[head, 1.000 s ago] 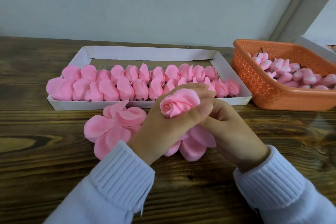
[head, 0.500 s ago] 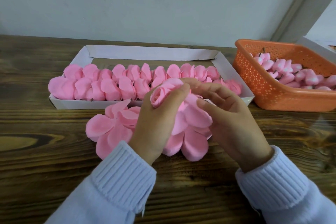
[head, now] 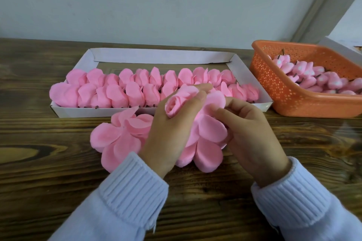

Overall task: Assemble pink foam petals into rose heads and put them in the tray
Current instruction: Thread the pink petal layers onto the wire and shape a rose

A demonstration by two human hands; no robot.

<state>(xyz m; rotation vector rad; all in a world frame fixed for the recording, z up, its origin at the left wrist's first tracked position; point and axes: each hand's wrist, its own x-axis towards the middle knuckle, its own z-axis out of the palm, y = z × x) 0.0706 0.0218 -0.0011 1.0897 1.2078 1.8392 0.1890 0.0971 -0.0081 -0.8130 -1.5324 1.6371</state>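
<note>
**Table surface: three items resting on it**

The dark brown wooden table with knotted grain (head: 49, 182) carries a shallow white cardboard tray (head: 156, 56) toward its far edge. An orange perforated plastic basket (head: 290, 92) stands just right of the tray. A loose fan of flat pink foam petals (head: 115, 139) lies directly in front of the tray and reaches its near wall.

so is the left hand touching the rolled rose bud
Touching. The head view shows the left hand gripping the rose bud, pressed against its side with no gap.
</note>
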